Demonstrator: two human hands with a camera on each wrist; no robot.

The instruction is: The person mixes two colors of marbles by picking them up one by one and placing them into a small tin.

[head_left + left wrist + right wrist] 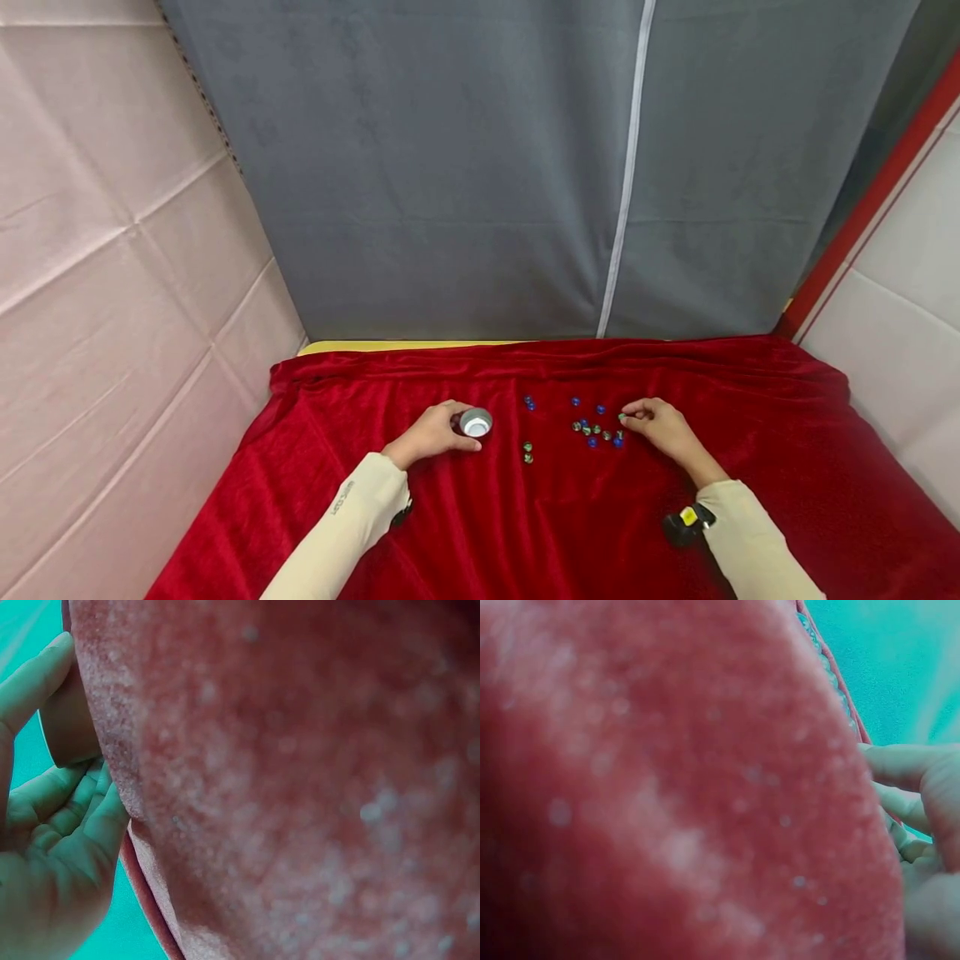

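My left hand [433, 432] grips a small round metal cup [486, 414] with a pale inside, thumb on the near side and fingers on the far side. In the left wrist view the cup's side [71, 727] shows between thumb and fingers. To the right, my right hand [663, 428] pinches a small green marble [622, 416] between thumb and fingertips. Just left of that hand lies a loose cluster of blue and green-patterned marbles [597, 430]. In the right wrist view cloth hides the fingertips of the right hand [937, 795].
Between the hands lie a pair of blue marbles [529, 403] and a pair of green-patterned ones [528, 452]. Rumpled red velvet cloth [480, 533] covers the table. A grey curtain [465, 183] hangs behind, with pale walls [112, 275] at the sides.
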